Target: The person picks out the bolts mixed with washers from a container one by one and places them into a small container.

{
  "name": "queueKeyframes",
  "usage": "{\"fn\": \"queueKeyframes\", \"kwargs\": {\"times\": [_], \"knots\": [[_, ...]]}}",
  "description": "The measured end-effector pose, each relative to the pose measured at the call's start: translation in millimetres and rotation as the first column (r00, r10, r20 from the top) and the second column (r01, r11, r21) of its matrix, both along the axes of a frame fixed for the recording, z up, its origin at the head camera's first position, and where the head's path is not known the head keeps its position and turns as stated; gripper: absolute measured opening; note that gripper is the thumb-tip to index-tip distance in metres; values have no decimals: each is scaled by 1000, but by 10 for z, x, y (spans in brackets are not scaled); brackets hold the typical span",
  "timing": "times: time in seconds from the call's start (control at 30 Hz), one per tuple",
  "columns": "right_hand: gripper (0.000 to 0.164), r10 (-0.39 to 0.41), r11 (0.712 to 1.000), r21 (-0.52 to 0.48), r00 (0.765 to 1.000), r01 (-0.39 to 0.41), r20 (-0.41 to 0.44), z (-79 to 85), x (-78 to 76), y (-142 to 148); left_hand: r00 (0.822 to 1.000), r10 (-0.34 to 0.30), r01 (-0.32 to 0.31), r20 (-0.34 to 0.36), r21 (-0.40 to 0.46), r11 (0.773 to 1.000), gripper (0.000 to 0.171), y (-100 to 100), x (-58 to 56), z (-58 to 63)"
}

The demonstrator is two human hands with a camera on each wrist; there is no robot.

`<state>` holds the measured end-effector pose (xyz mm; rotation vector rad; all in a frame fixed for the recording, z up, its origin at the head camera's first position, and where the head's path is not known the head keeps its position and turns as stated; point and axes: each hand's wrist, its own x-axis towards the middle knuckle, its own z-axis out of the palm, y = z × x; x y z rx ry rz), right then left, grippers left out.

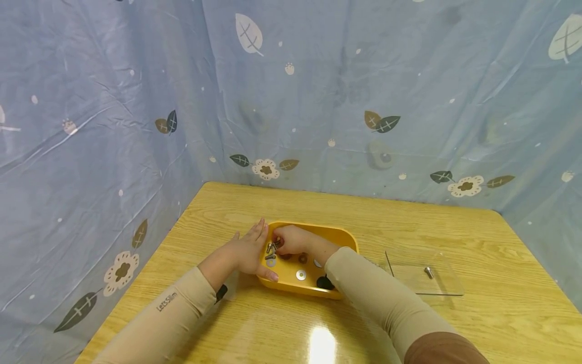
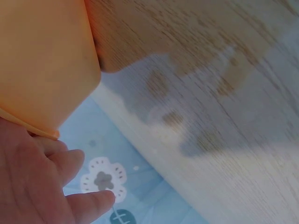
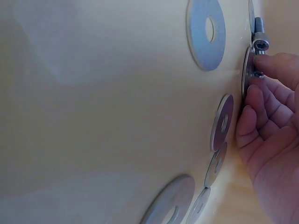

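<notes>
A yellow plastic tray [image 1: 313,290] stands on the table with metal washers [image 1: 301,275] and several socket-head bolts [image 1: 270,257] inside. My left hand [image 1: 247,255] rests against the tray's left end, fingers spread and thumb lying over the rim. In the left wrist view, the left fingertips [image 2: 96,205] stick out past the tray's rim. Reaching into the tray's left part, my right hand [image 1: 292,239] has its fingers curled and pinches a bolt, mostly hidden by the fingers. Another socket-head bolt [image 3: 260,42] is right at its fingertips, beside a washer [image 3: 248,74].
To the right of the tray, a clear plastic plate [image 1: 409,283] lies on the wooden table [image 1: 254,323] with a single bolt [image 1: 429,273] on it. A black round piece [image 1: 325,282] is in the tray's front right. Blue patterned curtain [image 1: 318,101] hangs behind and to the left.
</notes>
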<state>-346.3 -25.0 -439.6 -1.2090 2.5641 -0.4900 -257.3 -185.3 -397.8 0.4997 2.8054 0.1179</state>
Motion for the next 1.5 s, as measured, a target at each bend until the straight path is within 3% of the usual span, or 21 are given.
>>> {"fn": "queueKeyframes", "kwargs": {"times": [0.27, 0.67, 0.97, 1.5], "knots": [[13, 11, 1000, 3, 1000, -11, -3, -7, 5, 0, 1000, 6, -5, 11, -12, 1000, 133, -2, 4, 7], [20, -10, 1000, -10, 999, 11, 41, -16, -2, -5, 1000, 0, 0, 4, -12, 1000, 134, -10, 5, -7], [7, 34, 999, 7, 999, -34, -39, 8, 5, 3, 1000, -4, 4, -5, -12, 1000, 133, -15, -3, -16], [22, 11, 1000, -13, 1000, -11, 16, 23, 20, 0, 1000, -4, 4, 3, -21, 1000, 133, -6, -10, -16]]}}
